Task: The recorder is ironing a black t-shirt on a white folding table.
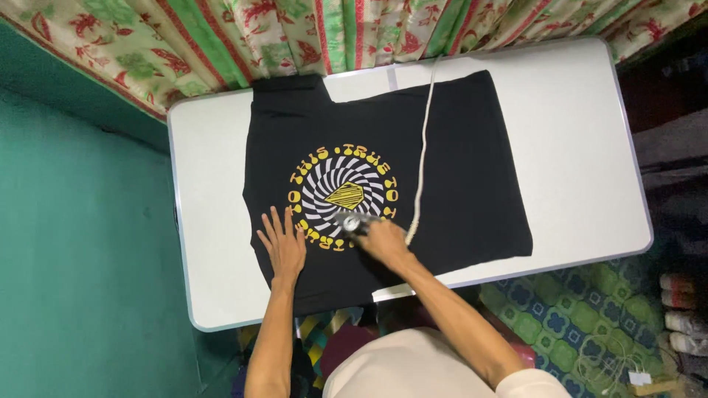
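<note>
The left hand (282, 247), fingers spread wide, pins the soft, limp black T-shirt (457, 169) flat on the white table (575, 133), while just beside it the right hand (381, 239) grips a seemingly heavy iron (349, 221) by its handle.

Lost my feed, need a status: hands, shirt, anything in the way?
Left hand flat on black T-shirt. Right hand grips iron on print. White cord trails across shirt.

Shirt: black T-shirt (450, 169) lies flat on the white tabletop (575, 147), mid-frame.
Left hand (282, 247): my fingers splayed flat on it, lower left.
Right hand (383, 239): gripping an iron (352, 221) on the print; white cord (422, 147) runs upward.
</note>
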